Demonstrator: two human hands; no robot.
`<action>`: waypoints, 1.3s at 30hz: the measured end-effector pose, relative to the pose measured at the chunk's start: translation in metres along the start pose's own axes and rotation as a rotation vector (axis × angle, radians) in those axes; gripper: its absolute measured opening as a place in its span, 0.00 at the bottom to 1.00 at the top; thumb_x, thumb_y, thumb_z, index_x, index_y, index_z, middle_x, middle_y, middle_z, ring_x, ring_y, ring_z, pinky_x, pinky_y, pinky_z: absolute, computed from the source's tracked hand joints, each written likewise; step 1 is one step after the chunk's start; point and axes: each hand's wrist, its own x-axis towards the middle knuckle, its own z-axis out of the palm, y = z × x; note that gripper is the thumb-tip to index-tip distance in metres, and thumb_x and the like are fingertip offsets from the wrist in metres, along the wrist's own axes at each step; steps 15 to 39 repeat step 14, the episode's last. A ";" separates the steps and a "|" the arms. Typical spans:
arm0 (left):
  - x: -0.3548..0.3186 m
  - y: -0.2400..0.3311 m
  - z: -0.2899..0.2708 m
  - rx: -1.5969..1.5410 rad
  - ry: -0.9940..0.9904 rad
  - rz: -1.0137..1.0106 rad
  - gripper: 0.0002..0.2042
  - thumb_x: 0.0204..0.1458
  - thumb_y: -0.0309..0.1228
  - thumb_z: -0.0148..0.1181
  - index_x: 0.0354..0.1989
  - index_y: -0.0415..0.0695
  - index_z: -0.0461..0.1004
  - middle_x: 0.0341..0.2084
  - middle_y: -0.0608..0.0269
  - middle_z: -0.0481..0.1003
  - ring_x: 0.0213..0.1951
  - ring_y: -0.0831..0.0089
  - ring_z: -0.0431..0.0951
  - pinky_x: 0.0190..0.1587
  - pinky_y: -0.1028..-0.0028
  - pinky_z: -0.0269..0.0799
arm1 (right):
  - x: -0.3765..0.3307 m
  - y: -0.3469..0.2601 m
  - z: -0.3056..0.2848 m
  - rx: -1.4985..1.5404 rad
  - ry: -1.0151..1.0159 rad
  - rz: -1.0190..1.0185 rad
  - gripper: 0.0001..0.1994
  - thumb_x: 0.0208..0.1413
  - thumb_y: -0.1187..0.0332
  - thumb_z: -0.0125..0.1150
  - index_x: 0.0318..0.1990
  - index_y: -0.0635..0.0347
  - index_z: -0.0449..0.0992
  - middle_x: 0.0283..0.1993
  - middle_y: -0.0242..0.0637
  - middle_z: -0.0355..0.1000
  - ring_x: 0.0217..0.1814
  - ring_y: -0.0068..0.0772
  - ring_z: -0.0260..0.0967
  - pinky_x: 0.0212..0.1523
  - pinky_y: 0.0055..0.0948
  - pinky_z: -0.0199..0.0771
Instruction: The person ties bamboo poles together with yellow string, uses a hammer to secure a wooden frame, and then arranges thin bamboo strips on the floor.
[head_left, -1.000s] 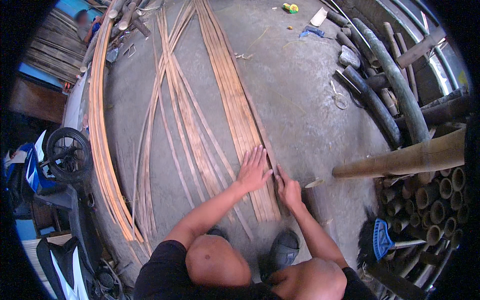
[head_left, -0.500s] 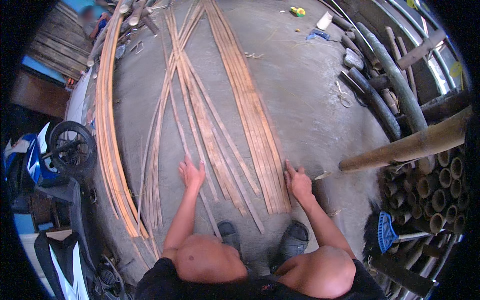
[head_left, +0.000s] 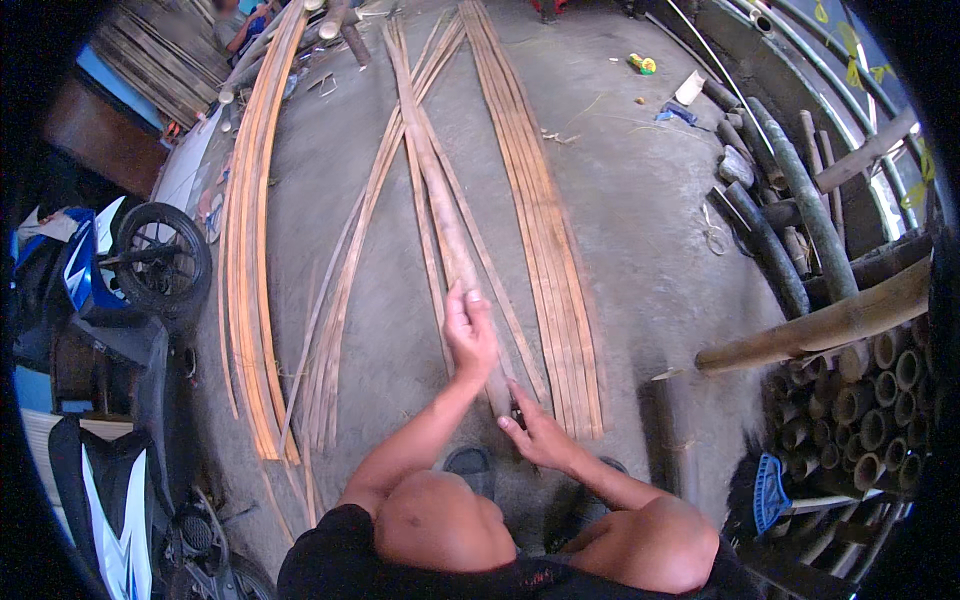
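Observation:
A long bundle of bamboo strips (head_left: 437, 180) runs away from me up the middle of the floor, its near part raised. My left hand (head_left: 468, 332) is closed around it a short way from the near end. Lower down, my right hand (head_left: 538, 434) grips that end between thumb and fingers. Loose thin strips (head_left: 345, 260) lie crossed beneath and left of the bundle. On its right, a flat row of side-by-side bamboo strips (head_left: 545, 240) rests on the floor. How many strips my hands hold cannot be made out.
Long yellowish strips (head_left: 247, 250) lie at the left, beside a motorbike (head_left: 160, 258). To the right are a thick bamboo pole (head_left: 815, 318), stacked bamboo tubes (head_left: 875, 400) and a blue rake-like head (head_left: 769, 492). A person (head_left: 238, 28) is at the far left.
Both hands have come together at the middle from separate places near the floor. The middle strips are now gathered and lifted at their near end. The view has shifted slightly.

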 end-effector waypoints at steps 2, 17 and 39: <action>-0.004 0.009 0.035 -0.164 -0.058 -0.030 0.22 0.70 0.32 0.48 0.66 0.31 0.61 0.34 0.63 0.75 0.37 0.79 0.74 0.42 0.75 0.73 | -0.007 0.004 0.001 -0.038 0.169 -0.025 0.30 0.70 0.62 0.51 0.74 0.62 0.51 0.56 0.68 0.71 0.56 0.61 0.74 0.55 0.48 0.74; -0.024 -0.084 0.115 0.610 -0.608 0.212 0.32 0.69 0.43 0.47 0.70 0.27 0.54 0.65 0.34 0.64 0.68 0.42 0.62 0.71 0.52 0.55 | -0.015 0.050 -0.110 -0.008 0.493 0.261 0.25 0.69 0.57 0.55 0.69 0.56 0.66 0.55 0.59 0.76 0.56 0.53 0.78 0.58 0.44 0.76; -0.024 -0.084 0.115 0.610 -0.608 0.212 0.32 0.69 0.43 0.47 0.70 0.27 0.54 0.65 0.34 0.64 0.68 0.42 0.62 0.71 0.52 0.55 | -0.015 0.050 -0.110 -0.008 0.493 0.261 0.25 0.69 0.57 0.55 0.69 0.56 0.66 0.55 0.59 0.76 0.56 0.53 0.78 0.58 0.44 0.76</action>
